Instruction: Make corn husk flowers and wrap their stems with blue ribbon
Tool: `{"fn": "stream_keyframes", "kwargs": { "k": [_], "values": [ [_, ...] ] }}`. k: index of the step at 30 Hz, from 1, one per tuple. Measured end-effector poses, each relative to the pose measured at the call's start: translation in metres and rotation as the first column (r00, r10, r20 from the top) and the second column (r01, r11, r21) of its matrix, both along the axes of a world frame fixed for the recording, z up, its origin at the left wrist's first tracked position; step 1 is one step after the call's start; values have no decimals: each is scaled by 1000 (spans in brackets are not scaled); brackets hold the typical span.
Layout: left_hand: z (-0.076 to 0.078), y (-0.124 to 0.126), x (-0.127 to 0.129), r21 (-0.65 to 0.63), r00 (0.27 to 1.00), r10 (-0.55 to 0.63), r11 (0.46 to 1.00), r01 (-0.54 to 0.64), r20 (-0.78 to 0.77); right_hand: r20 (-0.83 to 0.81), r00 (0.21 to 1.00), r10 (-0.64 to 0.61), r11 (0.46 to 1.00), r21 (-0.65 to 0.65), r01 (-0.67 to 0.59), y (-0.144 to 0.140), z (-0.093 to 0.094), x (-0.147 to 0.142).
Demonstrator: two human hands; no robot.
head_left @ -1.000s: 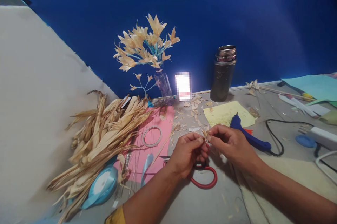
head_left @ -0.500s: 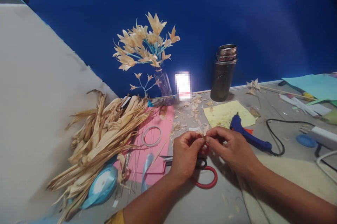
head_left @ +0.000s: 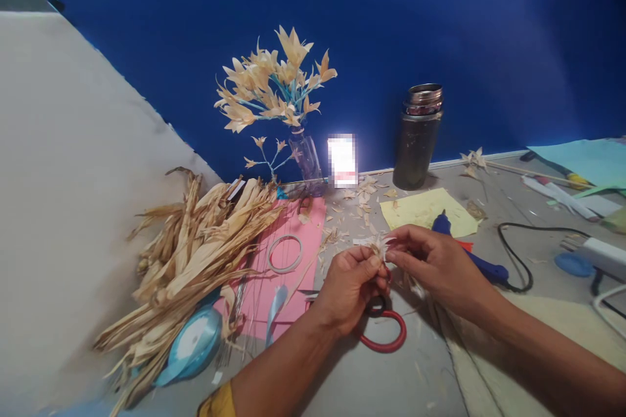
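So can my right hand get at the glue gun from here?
Probably yes: the blue glue gun lies close beside your right hand with nothing visible blocking it, though that hand is busy at the pale flower your left hand pinches.

Left fingers (head_left: 370, 264) pinch a pale dried flower (head_left: 379, 247), right fingers (head_left: 402, 260) just beside it.

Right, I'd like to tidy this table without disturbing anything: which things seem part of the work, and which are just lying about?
Likely part of the work:
- pale petals, pinched in the left fingers
- dried leaves
- scissors
- glue gun
- ribbon roll

Probably just lying about:
- flask
- round blue thing
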State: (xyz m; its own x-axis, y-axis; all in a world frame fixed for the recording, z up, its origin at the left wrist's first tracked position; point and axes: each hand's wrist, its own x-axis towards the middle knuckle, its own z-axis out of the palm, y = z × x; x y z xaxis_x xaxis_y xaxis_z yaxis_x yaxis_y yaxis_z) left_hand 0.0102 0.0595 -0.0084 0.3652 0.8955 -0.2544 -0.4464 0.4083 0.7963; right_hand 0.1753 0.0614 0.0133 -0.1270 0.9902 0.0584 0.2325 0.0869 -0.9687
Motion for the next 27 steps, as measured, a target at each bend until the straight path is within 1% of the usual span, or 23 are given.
{"fn": "stream_keyframes", "kwargs": {
  "k": [2,4,6,8,9,11,13,15,16,18,21,27],
  "values": [
    [2,1,0,5,1000,22,1000,-22,19,17,1000,-23,1000,18,23,0,0,0],
    [5,2,-1,4,999,45,999,-45,27,58,993,-98,994,47,95,1,1,1],
    [6,3,-2,-2,998,60,998,-60,27,98,977,-191,978,106,181,1,2,3],
    [7,4,-2,4,996,80,997,-80,26,102,966,-236,965,145,220,-1,4,4],
    [8,4,-2,12,995,95,995,-95,24,95,966,-240,964,143,225,-2,5,4],
    [8,4,-2,23,992,129,991,-129,16,84,975,-207,974,112,198,-4,6,4],
    [7,4,-1,21,990,143,989,-143,11,65,991,-120,991,72,115,-5,6,2],
    [5,3,0,11,991,132,991,-132,10,44,999,-27,999,40,25,-5,5,0],
    [4,2,0,6,993,122,993,-122,9,39,999,-5,999,34,4,-5,4,-1],
    [2,1,1,-3,996,94,996,-94,8,46,999,-17,999,37,15,-4,4,-3],
    [1,-1,1,-10,998,52,999,-52,34,70,995,-74,996,56,70,-3,4,-3],
    [3,0,2,-5,997,30,1000,-30,72,74,989,-128,990,68,123,-2,8,-2]
  ]
}}
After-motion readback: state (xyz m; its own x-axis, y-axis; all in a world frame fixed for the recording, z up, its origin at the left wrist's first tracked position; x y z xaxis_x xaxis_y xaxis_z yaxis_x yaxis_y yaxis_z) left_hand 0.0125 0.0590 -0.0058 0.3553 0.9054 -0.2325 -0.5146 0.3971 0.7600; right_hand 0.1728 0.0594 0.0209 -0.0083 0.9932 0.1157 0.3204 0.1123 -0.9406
